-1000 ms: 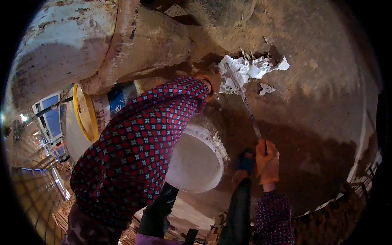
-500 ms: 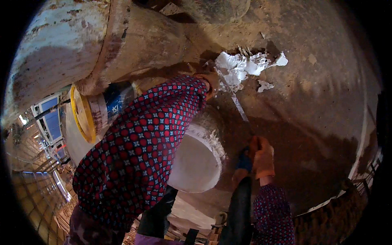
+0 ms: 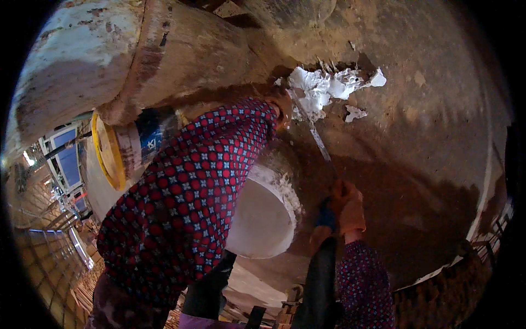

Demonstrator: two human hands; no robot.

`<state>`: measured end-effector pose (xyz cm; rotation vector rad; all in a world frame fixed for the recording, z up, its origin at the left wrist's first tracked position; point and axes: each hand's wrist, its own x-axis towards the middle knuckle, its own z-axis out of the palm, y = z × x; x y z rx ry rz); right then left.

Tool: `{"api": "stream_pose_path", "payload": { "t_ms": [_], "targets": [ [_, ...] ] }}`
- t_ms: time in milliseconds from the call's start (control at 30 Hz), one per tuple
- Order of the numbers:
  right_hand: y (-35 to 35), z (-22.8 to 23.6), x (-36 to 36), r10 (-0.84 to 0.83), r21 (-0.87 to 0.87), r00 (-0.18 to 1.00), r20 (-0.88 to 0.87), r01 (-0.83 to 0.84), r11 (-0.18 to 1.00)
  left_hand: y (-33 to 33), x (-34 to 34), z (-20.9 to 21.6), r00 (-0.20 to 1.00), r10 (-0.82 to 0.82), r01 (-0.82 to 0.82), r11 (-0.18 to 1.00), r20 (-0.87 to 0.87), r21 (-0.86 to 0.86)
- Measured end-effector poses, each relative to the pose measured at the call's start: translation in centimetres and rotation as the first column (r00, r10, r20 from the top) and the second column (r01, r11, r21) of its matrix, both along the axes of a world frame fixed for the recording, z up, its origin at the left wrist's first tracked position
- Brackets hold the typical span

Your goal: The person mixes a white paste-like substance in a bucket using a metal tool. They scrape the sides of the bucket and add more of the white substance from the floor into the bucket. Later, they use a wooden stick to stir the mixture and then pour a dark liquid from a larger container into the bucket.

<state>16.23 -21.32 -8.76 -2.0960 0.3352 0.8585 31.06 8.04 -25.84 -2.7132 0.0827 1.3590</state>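
Observation:
My right hand (image 3: 349, 208), in an orange glove, is closed around the lower end of a long thin flat-bladed tool (image 3: 320, 143). The blade slants up and left, and its upper end lies against a ragged white plaster-like mass (image 3: 315, 90) stuck on a large brown curved surface (image 3: 416, 126). My left arm, in a red-and-navy patterned sleeve, stretches up across the view. Its hand (image 3: 284, 111) is beside the white mass and the blade's upper end; its fingers are mostly hidden. Right beside my right hand is a blue patch (image 3: 327, 214) above a dark sleeve-like shape; whose it is I cannot tell.
Below my left hand a wide round pale opening (image 3: 260, 219) has a crusted rim. A large pale, worn rounded form (image 3: 82, 66) overhangs at upper left. A yellow-rimmed bucket (image 3: 107, 153) lies sideways behind my left arm. Stacked bricks (image 3: 438, 301) show at lower right.
My right hand has shifted very slightly left with the tool. The left arm and the white mass look almost the same.

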Motion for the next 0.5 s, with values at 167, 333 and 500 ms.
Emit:
{"api": "stream_pose_path", "payload": {
  "t_ms": [167,333,500],
  "targets": [
    [1.6,-1.6,0.0,0.06,-0.01,0.99,-0.126,-0.062,0.998,0.7,2.1,3.1,0.999,0.039,-0.039,0.997,0.005,-0.062],
    [1.5,-1.1,-0.2,0.254,-0.025,0.966,-0.048,-0.255,0.967,1.6,5.0,10.0,0.986,0.162,-0.154,0.977,0.044,-0.146],
    [-3.1,-3.4,-1.4,0.063,-0.013,0.991,0.116,-0.062,0.998,1.6,5.2,19.9,0.917,0.394,-0.359,0.882,0.059,-0.304]
  ]
}}
